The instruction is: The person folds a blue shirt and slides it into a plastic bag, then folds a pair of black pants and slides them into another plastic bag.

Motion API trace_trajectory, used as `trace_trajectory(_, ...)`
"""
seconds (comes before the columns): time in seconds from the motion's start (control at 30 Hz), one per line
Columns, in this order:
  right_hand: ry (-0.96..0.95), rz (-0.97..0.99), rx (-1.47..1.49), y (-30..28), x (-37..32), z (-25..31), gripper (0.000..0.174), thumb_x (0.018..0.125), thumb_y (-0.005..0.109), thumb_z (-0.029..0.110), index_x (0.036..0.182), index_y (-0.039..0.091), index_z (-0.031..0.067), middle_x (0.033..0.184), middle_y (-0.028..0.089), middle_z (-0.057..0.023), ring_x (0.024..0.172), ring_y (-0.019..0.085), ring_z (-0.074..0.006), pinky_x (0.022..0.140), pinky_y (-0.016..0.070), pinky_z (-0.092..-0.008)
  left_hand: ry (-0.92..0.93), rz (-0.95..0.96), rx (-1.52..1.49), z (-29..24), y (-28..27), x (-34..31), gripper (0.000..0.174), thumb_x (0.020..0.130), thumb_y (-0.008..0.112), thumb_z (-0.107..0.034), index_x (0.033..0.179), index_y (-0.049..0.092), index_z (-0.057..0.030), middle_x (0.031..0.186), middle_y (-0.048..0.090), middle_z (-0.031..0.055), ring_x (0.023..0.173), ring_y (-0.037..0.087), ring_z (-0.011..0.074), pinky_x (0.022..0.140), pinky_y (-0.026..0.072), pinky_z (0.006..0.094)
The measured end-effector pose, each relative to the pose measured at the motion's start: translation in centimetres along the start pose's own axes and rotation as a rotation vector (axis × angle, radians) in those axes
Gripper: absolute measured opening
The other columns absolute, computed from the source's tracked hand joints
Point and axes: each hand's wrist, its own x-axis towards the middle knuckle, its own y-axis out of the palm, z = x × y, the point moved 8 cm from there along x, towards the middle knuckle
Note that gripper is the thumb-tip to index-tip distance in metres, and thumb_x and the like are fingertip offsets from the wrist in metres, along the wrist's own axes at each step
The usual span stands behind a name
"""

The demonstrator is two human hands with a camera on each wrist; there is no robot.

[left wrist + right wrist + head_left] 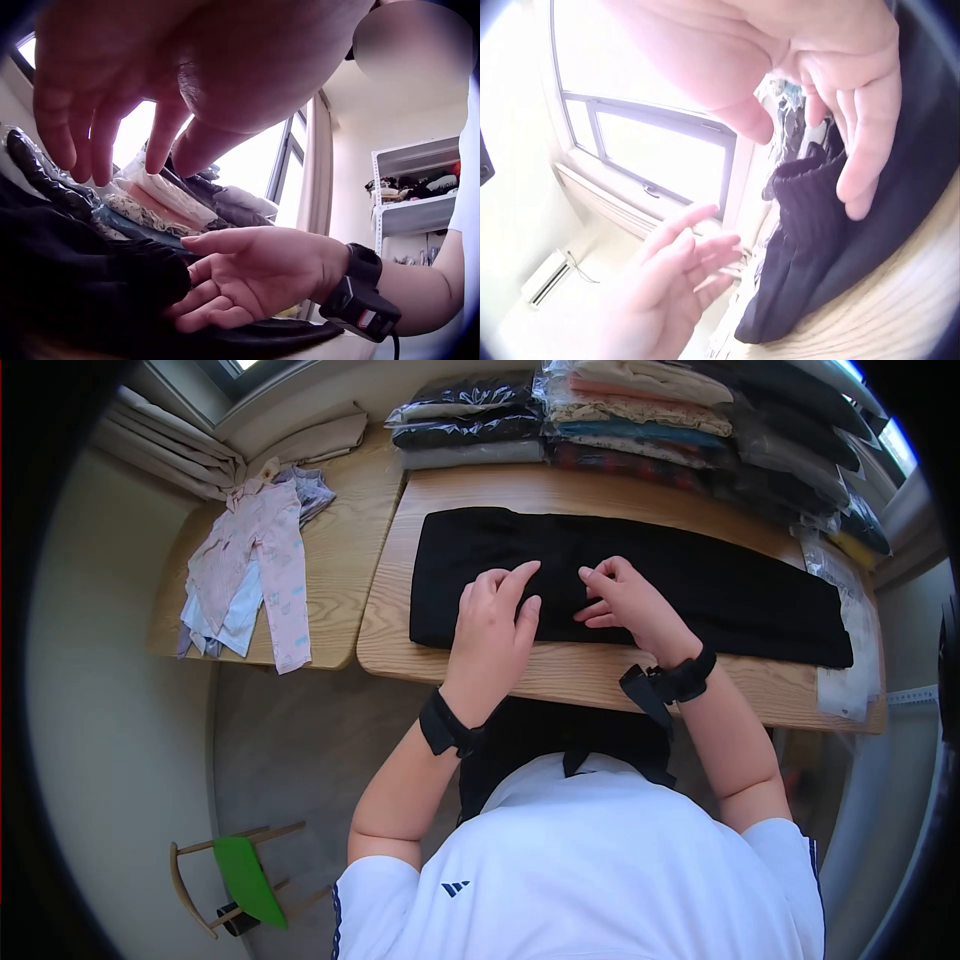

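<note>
A long, folded black garment (pixel 690 580) lies lengthwise across the wooden table. In the right wrist view its ribbed band (pixel 810 195) stands up in a raised fold. My left hand (pixel 492 625) hovers over the left part of the cloth, fingers loosely spread and holding nothing. Facing it, my right hand (pixel 630 603) is over the middle of the garment. The right wrist view has the right fingers (pixel 870 142) extended along the cloth beside the ribbed band, thumb apart from them. From the left wrist view, the right fingertips are partly hidden behind the bunched cloth.
Bagged folded clothes (pixel 640 410) are stacked along the table's back edge. A clear plastic bag (pixel 848 670) lies at the right end. Pink patterned clothing (pixel 250 550) is on the left table (pixel 345 560). A green-seated chair (pixel 248 880) stands on the floor at lower left.
</note>
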Motion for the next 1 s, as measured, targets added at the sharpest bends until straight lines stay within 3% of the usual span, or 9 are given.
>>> trace_trajectory(0.13,-0.076,-0.009,0.155,0.7,2.9,-0.4,0.043,0.089,0.060,0.017,0.123,0.041,-0.0016,0.101,0.052,-0.0132,0.084,0.060,-0.0171,0.073,0.0544,-0.0294,0.017,0.081,0.212,-0.6,3.7,1.4,0.039,0.089,0.056,-0.022,0.126,0.053,-0.0100,0.109,0.055,0.0203,0.102,0.053,0.0363,0.088,0.0443,0.0436)
trace_trajectory(0.27,-0.041,0.025,0.202,0.9,4.3,-1.8,0.046,0.086,0.057,0.007,0.129,0.040,0.0043,0.099,0.053,-0.0076,0.088,0.056,-0.0128,0.077,0.0494,-0.0282,-0.137,0.260,0.335,0.2,5.8,1.9,0.033,0.084,0.058,-0.019,0.115,0.056,-0.0063,0.105,0.057,0.0185,0.099,0.055,0.0351,0.084,0.0478,0.0439)
trace_trajectory(0.4,-0.025,0.046,0.229,0.5,5.1,-3.0,0.047,0.086,0.058,0.008,0.129,0.040,0.0043,0.100,0.053,-0.0070,0.089,0.055,-0.0128,0.077,0.0488,-0.0284,0.024,0.229,0.108,-0.7,5.7,1.6,0.026,0.078,0.061,-0.010,0.102,0.056,-0.0013,0.100,0.060,0.0148,0.096,0.056,0.0320,0.085,0.0470,0.0396)
trace_trajectory(0.5,0.009,-0.028,0.381,0.7,4.7,-2.5,0.057,0.086,0.061,0.011,0.134,0.034,-0.0010,0.109,0.053,-0.0138,0.094,0.055,-0.0184,0.082,0.0482,-0.0336,0.080,0.256,0.050,-1.6,6.2,0.8,0.025,0.077,0.062,-0.008,0.101,0.056,-0.0005,0.099,0.059,0.0158,0.097,0.056,0.0324,0.086,0.0458,0.0392)
trace_trajectory(0.57,-0.007,-0.091,0.208,1.0,3.6,-1.5,0.067,0.083,0.066,0.016,0.136,0.030,-0.0052,0.111,0.053,-0.0160,0.098,0.054,-0.0193,0.084,0.0463,-0.0339,0.102,0.253,0.028,-2.0,6.2,0.5,0.026,0.077,0.062,-0.008,0.101,0.055,-0.0001,0.100,0.059,0.0164,0.098,0.056,0.0325,0.087,0.0454,0.0395)
trace_trajectory(0.67,-0.056,0.004,0.196,1.9,3.9,-1.5,0.074,0.080,0.070,0.021,0.135,0.030,-0.0079,0.112,0.053,-0.0183,0.104,0.052,-0.0208,0.087,0.0446,-0.0346,0.121,0.257,-0.036,-2.1,6.2,-0.3,0.028,0.077,0.062,-0.007,0.103,0.054,0.0005,0.102,0.057,0.0170,0.100,0.055,0.0328,0.088,0.0447,0.0401)
trace_trajectory(0.87,-0.112,-0.192,0.071,1.6,3.5,-0.7,0.070,0.076,0.067,0.012,0.134,0.033,-0.0074,0.111,0.054,-0.0185,0.106,0.051,-0.0232,0.090,0.0430,-0.0352,0.211,0.093,0.033,-5.4,2.8,-3.2,0.029,0.078,0.060,-0.003,0.105,0.053,0.0009,0.100,0.051,0.0169,0.100,0.052,0.0338,0.088,0.0431,0.0403)
trace_trajectory(0.93,-0.096,-0.203,0.122,0.8,4.6,-1.4,0.066,0.076,0.065,0.009,0.133,0.035,-0.0071,0.110,0.054,-0.0171,0.107,0.051,-0.0225,0.089,0.0435,-0.0341,0.115,0.357,-0.056,-4.0,5.1,-5.0,0.029,0.078,0.059,-0.001,0.106,0.054,0.0008,0.102,0.050,0.0195,0.102,0.051,0.0343,0.089,0.0425,0.0407)
trace_trajectory(1.0,-0.063,-0.096,0.368,0.6,5.0,-2.2,0.054,0.077,0.064,0.008,0.125,0.043,-0.0061,0.107,0.057,-0.0152,0.103,0.054,-0.0215,0.086,0.0454,-0.0333,0.108,0.393,-0.056,-2.9,6.1,-6.0,0.032,0.080,0.058,-0.002,0.111,0.053,0.0021,0.111,0.050,0.0220,0.109,0.049,0.0360,0.092,0.0419,0.0404)
